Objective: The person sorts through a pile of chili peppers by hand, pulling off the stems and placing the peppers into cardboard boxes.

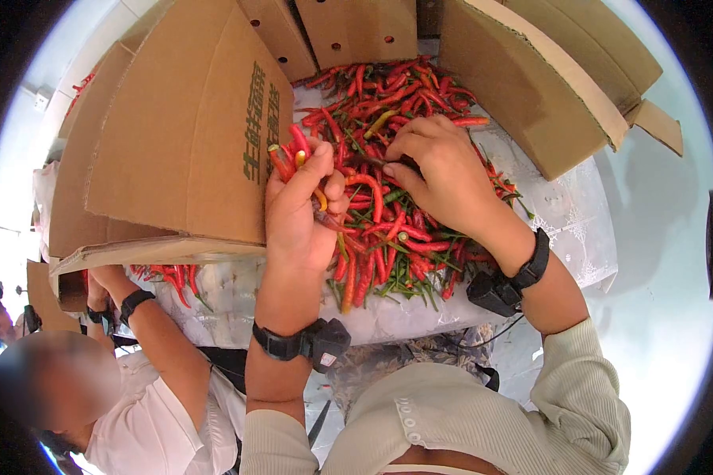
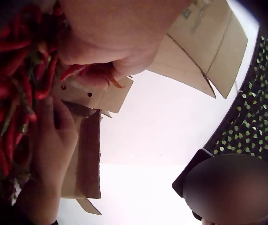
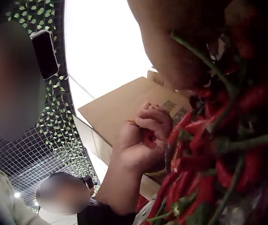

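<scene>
My left hand holds a small bunch of chili peppers, mostly red with an orange one among them; their blunt ends stick up past the thumb. In the right wrist view the fingers of this left hand are curled round red peppers. Over the heap of red chilies, my right hand reaches down with bent fingers, and its thumb and fingers pinch a dark, brownish chili. Many chilies in the heap have green stems. The left wrist view shows the right hand right against the heap.
A tall cardboard box with printed characters stands close on the left, and an open box on the right. More cardboard closes off the back. A pale patterned cover lies under the chilies. Another person works at the lower left.
</scene>
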`<move>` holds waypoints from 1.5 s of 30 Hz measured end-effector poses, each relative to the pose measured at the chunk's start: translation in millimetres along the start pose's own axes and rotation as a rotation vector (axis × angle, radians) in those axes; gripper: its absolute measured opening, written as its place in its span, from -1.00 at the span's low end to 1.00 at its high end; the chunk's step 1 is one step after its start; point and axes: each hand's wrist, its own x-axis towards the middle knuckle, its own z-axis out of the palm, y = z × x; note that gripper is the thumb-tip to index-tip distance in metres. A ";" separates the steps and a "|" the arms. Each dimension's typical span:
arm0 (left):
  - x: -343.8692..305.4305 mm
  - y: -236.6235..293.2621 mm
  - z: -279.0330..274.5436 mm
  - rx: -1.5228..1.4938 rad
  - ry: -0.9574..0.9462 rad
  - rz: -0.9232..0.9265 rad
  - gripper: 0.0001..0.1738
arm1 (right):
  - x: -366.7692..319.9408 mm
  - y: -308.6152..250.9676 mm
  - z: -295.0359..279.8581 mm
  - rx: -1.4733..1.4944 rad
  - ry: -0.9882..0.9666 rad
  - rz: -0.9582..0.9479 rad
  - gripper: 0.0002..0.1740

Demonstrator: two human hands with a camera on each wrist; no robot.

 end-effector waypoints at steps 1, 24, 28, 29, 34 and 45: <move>0.1 -1.3 5.0 0.032 0.048 0.038 -0.90 | -0.3 0.8 -0.6 0.010 -0.006 0.002 -0.88; -9.2 -4.6 14.4 0.461 -0.157 -0.098 -0.74 | -6.9 -3.7 -30.1 0.550 0.008 0.019 -0.88; -9.4 -4.7 12.6 0.417 -0.173 -0.132 -0.75 | -8.7 -5.8 -30.4 1.022 -0.195 0.326 -0.84; -9.2 -3.6 13.0 0.404 -0.176 -0.139 -0.75 | -8.2 -4.4 -29.4 1.111 -0.218 0.334 -0.83; -9.6 -2.2 13.1 0.218 -0.244 -0.228 -0.75 | -6.4 1.0 -31.5 1.371 -0.295 0.424 -0.83; -12.0 -7.3 13.0 0.245 -0.165 -0.143 -0.75 | -4.7 -4.6 -42.6 0.708 -0.116 0.005 -0.71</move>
